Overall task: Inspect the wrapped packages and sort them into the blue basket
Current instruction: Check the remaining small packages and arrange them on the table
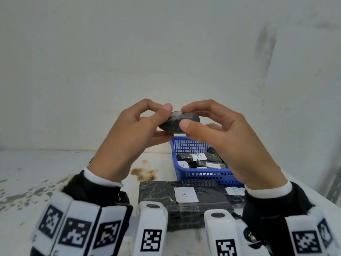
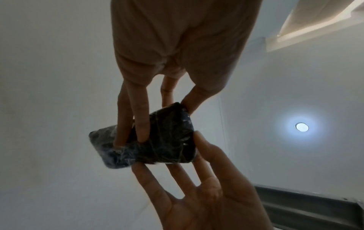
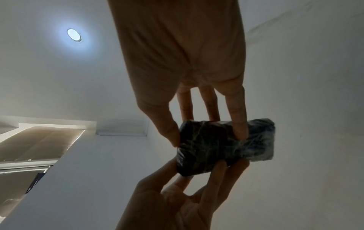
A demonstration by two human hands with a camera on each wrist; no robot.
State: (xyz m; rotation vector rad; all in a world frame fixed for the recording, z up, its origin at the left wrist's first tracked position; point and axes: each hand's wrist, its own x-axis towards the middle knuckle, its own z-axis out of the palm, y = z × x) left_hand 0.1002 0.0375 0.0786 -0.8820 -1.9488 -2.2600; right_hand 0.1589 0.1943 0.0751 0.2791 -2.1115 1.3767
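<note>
Package (image 1: 180, 122) pinched between both hands' curled fingers (image 1: 188, 124).

Both forearms are covered by black sleeves (image 1: 96, 189) with a white cuff (image 1: 103, 179) showing at each wrist, and the left hand (image 1: 132, 133) and right hand (image 1: 227, 137) are left bare. White blocky bands (image 1: 73, 230) printed with square black-and-white coded markers are worn around each forearm. A white camera housing (image 1: 152, 226) with a dark round cap on top and a coded marker on its face is mounted at each wrist, and a small metal screw (image 1: 251, 237) can be seen beside the right one.
</note>
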